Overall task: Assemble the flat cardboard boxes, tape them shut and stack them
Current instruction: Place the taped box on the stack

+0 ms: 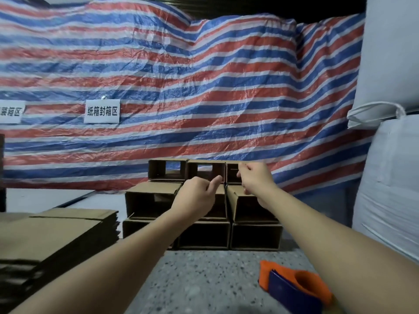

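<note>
Brown open-ended cardboard boxes [256, 236] are stacked three rows high against the tarp, their openings facing me. The top row [166, 169] holds three boxes. My right hand [256, 179] is raised in front of the top right box [231, 174], fingers loosely curled, fingertips at its upper edge; nothing shows in its grasp. In front of the middle column floats my left hand [197, 194], loosely curled and holding nothing. A pile of flat cardboard sheets [52, 234] lies at the left. An orange and blue tape dispenser [294, 284] lies on the floor under my right forearm.
A red, white and blue striped tarp [181, 87] hangs behind the stack, with two white paper signs [102, 111] on it. Big white sacks [390, 177] stand at the right. The speckled grey floor [204, 279] stretches between me and the boxes.
</note>
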The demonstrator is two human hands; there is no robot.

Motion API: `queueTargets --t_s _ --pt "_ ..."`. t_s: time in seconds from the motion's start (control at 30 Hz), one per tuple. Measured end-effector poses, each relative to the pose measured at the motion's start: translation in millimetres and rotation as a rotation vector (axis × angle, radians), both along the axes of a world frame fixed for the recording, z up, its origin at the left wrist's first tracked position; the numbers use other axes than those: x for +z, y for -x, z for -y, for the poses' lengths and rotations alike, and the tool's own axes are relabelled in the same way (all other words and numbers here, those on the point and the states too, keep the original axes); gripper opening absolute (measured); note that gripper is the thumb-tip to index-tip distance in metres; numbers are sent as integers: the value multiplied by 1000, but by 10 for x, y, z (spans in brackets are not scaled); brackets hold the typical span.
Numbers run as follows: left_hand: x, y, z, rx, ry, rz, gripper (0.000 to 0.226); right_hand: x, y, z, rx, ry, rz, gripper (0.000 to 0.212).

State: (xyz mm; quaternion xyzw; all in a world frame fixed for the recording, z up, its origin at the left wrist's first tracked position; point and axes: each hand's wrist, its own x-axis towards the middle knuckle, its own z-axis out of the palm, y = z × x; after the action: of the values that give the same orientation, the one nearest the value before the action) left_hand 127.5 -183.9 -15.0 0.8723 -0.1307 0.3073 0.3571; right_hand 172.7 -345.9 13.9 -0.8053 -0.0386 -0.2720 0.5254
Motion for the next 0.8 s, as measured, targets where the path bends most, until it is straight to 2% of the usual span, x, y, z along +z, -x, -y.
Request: queueTargets --t_s 0.07,0.2,0.23,0.37,0.47,0.57,0.63,0.7,0.8 --pt "-114 198 -87 -8 35 -40 72 -110 205 -140 7 -31 1 47" --pt "-475 533 -288 -58 20 -71 20 -429 553 -352 83 -44 -23 45" --pt "-546 606 -344 -60 42 -67 17 -513 626 -398 114 -49 -32 40" --pt "-661 797 -640 34 -49 -63 46 -693 852 -559 237 -47 -74 21" --pt "-617 819 -961 98 -50 -80 59 -681 910 -670 229 2 -101 36" --pt "-552 780 -1292 243 -128 -36 56 -659 912 -806 267 -42 -142 50" --pt "-549 755 -1521 340 -216 -27 37 -683 912 -908 321 -79 -162 54" --pt "-578 740 -1765 376 -272 -124 13 -738 904 -990 359 -83 -177 55" --pt "-704 737 -2104 546 -483 -254 44 -853 876 -1053 389 -30 -202 53"
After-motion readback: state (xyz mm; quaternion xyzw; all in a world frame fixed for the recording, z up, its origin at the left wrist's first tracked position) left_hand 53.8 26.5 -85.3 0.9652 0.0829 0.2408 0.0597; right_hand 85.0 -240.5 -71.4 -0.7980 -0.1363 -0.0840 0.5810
